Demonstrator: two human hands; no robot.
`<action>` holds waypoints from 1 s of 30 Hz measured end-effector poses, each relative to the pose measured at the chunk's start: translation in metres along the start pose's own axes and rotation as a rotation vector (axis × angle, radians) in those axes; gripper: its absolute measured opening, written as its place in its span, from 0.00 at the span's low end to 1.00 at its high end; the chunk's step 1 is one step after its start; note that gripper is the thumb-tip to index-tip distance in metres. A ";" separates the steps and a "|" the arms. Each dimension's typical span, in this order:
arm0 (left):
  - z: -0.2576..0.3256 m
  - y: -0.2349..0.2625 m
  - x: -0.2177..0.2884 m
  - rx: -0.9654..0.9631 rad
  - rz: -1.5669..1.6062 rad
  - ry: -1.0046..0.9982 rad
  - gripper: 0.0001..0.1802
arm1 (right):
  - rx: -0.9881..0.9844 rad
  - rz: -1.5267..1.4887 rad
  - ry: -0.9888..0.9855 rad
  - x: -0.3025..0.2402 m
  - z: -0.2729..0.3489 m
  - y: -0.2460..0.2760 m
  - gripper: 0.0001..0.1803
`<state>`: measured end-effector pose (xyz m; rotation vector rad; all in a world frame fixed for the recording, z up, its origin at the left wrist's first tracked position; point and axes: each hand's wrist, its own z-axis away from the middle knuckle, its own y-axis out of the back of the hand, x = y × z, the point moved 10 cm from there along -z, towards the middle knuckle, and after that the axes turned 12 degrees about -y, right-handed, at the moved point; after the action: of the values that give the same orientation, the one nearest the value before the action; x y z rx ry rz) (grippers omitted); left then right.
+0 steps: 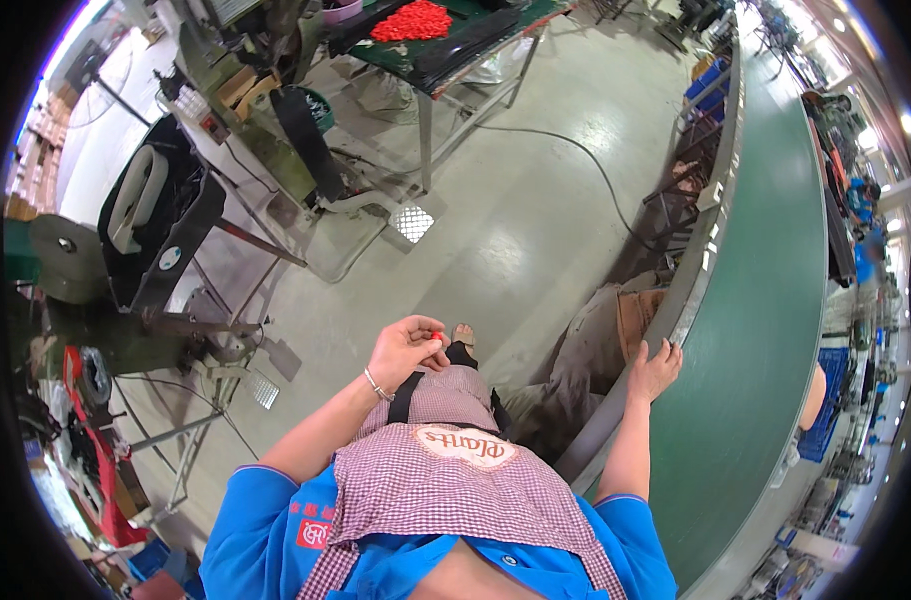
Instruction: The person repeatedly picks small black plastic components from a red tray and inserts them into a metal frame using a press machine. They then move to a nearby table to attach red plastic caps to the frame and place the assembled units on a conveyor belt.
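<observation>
My left hand [410,347] is raised in front of my checked apron [455,480], its thumb and fingers closed on a small red piece [436,336]. Only a bit of that piece shows, so its exact kind is hidden. A bracelet circles the left wrist. Over to the right, my right hand [655,372] rests on the metal edge of the long green conveyor belt [745,330], fingers stretched out and nothing in them.
Far ahead, a pile of red pieces [412,20] lies on a green-topped table [455,50]. Machines with foot pedals [412,223] stand on the left. A black cable [565,140] crosses the floor. Cloth and cardboard [637,318] sit beneath the belt. A blue crate [825,400] is beyond it.
</observation>
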<state>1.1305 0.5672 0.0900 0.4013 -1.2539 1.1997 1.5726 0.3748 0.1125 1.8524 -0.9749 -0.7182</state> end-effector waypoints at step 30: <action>0.041 0.052 0.065 0.279 0.013 -0.376 0.08 | 0.006 0.004 0.013 0.010 0.005 -0.012 0.24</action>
<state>1.0556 0.5849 0.1420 0.8564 -1.4092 1.3566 1.5783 0.3676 0.0990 1.8579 -0.9731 -0.7013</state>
